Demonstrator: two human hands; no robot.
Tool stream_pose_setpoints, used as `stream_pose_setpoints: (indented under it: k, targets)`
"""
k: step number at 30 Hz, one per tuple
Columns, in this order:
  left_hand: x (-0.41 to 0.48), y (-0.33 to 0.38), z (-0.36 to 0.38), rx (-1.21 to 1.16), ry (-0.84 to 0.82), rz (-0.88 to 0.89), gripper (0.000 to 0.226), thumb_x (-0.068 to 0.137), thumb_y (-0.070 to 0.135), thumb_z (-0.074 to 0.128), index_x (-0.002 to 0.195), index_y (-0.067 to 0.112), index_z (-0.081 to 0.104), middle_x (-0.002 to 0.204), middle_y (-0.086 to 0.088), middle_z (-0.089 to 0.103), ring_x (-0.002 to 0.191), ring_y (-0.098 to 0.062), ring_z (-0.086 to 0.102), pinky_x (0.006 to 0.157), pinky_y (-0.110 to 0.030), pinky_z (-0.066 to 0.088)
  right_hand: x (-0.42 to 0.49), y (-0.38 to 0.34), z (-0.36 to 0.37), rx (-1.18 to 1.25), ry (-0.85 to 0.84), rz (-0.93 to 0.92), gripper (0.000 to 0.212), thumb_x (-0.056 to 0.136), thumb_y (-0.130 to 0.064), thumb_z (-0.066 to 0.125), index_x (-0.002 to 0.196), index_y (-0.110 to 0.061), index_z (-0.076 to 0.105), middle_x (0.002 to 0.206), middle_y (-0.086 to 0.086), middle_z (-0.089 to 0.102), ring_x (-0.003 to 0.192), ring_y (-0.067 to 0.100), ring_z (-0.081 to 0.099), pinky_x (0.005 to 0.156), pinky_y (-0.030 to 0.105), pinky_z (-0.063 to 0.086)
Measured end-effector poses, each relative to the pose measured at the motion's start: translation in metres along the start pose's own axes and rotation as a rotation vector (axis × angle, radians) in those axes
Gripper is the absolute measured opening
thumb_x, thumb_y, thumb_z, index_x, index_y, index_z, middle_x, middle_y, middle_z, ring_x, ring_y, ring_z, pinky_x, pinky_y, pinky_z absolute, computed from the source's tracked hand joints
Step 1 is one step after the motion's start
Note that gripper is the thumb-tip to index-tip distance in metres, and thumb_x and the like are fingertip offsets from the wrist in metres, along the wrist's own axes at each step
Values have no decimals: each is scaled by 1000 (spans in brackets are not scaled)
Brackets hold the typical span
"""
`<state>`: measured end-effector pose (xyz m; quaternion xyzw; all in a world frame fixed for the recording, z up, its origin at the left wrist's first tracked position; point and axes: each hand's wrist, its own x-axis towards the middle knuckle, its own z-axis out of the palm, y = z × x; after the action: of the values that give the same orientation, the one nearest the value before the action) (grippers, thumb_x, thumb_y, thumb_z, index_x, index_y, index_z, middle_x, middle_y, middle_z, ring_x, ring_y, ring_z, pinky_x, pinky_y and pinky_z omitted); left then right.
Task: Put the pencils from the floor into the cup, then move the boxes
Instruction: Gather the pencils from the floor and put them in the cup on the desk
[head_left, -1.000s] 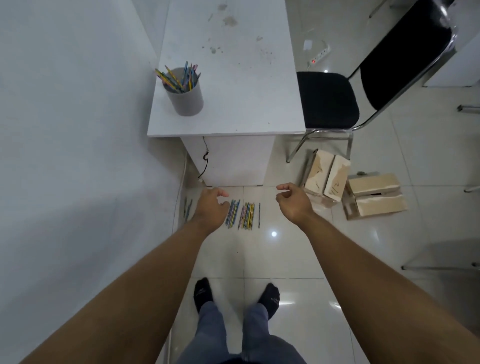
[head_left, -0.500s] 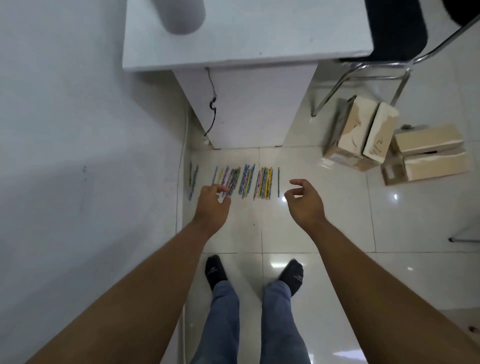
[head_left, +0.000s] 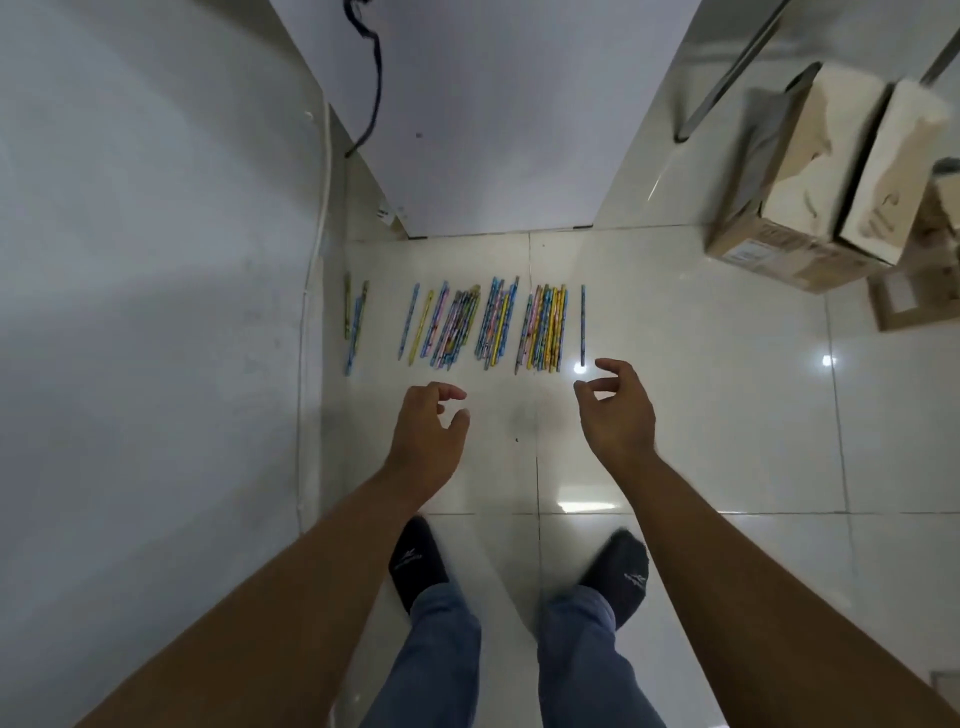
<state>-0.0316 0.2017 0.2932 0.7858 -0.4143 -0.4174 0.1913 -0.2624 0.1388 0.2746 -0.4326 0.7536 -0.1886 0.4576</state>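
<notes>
Looking straight down onto glossy white floor tiles, with a pale wall to the left and the white side panel of a desk ahead.

On the tiles just in front of that panel: one row of coloured pencils, flat and roughly parallel. Counting from the wall side:
- a small set of three close together
- two singles, a blue one and a yellow one
- three tight bundles, too closely packed to count one by one
- one lone pencil, dark blue, a little apart on the right

Two bare hands, neither holding anything. Hovering with the left hand just short of the near ends of the first bundle, fingers loosely curled, thumb and forefinger a little apart. Reaching with the right hand, likewise relaxed and half-curled, forefinger tip close to the near end of the lone pencil. Cannot tell whether it touches.

At the upper right, well apart from the pencils, two cardboard boxes side by side. The first box blurred, with two flaps standing up. The second box cut off by the frame edge.

Nearer the camera: two feet in dark socks, left foot and right foot, under two legs in blue jeans. Also one black cable hanging down the panel and one metal chair leg slanting behind the boxes.
</notes>
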Motion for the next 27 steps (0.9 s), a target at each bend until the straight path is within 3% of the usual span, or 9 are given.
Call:
stream_pose_setpoints:
  k: [4, 8, 13, 15, 19, 23, 27]
  targets:
    - [61, -33, 45, 68, -43, 61, 22, 98, 20, 68, 117, 27, 60, 121, 5, 50, 109, -10, 53, 91, -21, 43, 59, 40, 24, -70, 16, -44, 40, 96, -39, 73, 132, -29, 59, 110, -6, 69, 88, 14, 68, 67, 19, 43]
    - [113, -45, 74, 144, -35, 152, 24, 97, 21, 68, 120, 21, 59, 118, 6, 49, 107, -12, 53, 92, -24, 46, 105, 60, 39, -172, 10, -104, 46, 94, -40, 76, 135, -25, 60, 113, -4, 66, 100, 14, 64, 83, 27, 43]
    - [192, -69, 114, 246, -46, 259, 30, 94, 24, 68, 121, 15, 56, 123, -4, 53, 110, -20, 54, 94, -37, 50, 173, 86, 72, -282, -32, -153, 51, 95, -40, 75, 139, -20, 59, 119, 2, 66, 97, 15, 60, 81, 27, 43]
    - [220, -75, 122, 305, -28, 291, 33, 93, 27, 67, 122, 15, 55, 124, -6, 54, 112, -23, 54, 95, -44, 51, 198, 94, 84, -334, -41, -172, 57, 93, -44, 76, 141, -20, 58, 123, 6, 66, 101, 18, 62, 82, 28, 46]
    - [269, -79, 131, 403, -15, 394, 44, 94, 36, 69, 127, 12, 53, 126, -10, 54, 115, -27, 53, 97, -46, 49, 239, 104, 102, -432, -54, -216, 79, 87, -55, 80, 149, -16, 50, 134, 11, 59, 117, 28, 64, 88, 34, 53]
    - [313, -77, 138, 445, -29, 397, 51, 89, 57, 70, 117, 18, 53, 110, -2, 58, 98, -22, 58, 83, -42, 54, 272, 106, 116, -500, -93, -200, 98, 76, -63, 85, 147, -11, 42, 133, 15, 58, 118, 31, 63, 90, 40, 57]
    - [337, -75, 142, 549, -58, 465, 56, 81, 64, 76, 107, 20, 53, 97, 2, 58, 88, -17, 58, 69, -34, 47, 294, 100, 125, -475, -107, -199, 91, 75, -54, 91, 136, -10, 39, 117, 10, 60, 103, 26, 63, 76, 36, 53]
